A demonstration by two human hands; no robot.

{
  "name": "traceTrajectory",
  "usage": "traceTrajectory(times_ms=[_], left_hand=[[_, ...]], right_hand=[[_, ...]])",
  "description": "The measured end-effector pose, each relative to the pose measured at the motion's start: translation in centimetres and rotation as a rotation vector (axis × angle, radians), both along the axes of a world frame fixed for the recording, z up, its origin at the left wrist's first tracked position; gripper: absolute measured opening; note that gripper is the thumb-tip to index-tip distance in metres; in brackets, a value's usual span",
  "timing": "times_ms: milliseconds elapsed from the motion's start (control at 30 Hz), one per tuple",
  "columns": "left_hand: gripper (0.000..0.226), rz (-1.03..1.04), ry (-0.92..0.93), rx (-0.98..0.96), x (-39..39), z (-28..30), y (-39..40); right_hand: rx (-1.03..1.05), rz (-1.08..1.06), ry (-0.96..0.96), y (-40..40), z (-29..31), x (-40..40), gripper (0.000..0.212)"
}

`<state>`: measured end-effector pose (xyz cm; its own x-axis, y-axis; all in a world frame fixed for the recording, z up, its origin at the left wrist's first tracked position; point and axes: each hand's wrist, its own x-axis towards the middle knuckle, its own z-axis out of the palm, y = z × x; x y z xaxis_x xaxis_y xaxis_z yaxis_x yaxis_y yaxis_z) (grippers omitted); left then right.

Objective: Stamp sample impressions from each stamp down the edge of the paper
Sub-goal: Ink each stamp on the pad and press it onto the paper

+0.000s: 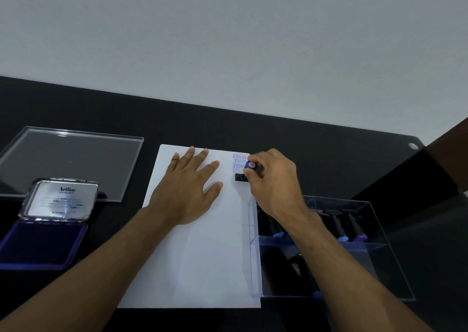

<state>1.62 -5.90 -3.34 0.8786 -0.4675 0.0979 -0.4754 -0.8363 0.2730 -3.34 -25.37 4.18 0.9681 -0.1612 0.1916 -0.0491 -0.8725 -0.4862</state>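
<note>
The right hand (272, 182) grips a black-based stamp with a blue knob handle (249, 168), fingers curled round the knob, its black base (240, 177) set down on the far right edge of the white sheet of paper (202, 255); this looks like the press of the next impression, just below the blue "FRAGILE" prints (239, 160) already stacked at the top right corner, about 3 of them, though they overlap and the count is uncertain. To do it well, my judgement is that the pressure should go straight down through the knob, with no rocking or sliding, and the lift should be vertical so the print does not smear; the next one ought to land a little lower with a clear gap, since the existing prints crowd one another.

The left hand (188, 187) lies flat on the upper middle of the paper, fingers spread and straight, holding nothing, pinning the sheet; it sits just beside the stamp, apart from it. The clear acrylic box of further stamps (354, 250) stands against the paper's right edge, under the right forearm; the open blue ink pad with its silver lid (48, 230) lies well apart to the left on the black table (304, 139), near a clear acrylic lid (71, 159).
</note>
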Motion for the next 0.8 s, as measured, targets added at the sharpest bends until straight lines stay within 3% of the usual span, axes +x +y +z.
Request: traceTrajectory(times_ms=[800], left_hand=[[0.088, 0.008, 0.008, 0.000, -0.17, 0.32, -0.04]], right_hand=[[-0.092, 0.033, 0.024, 0.39, -0.02, 0.74, 0.021]])
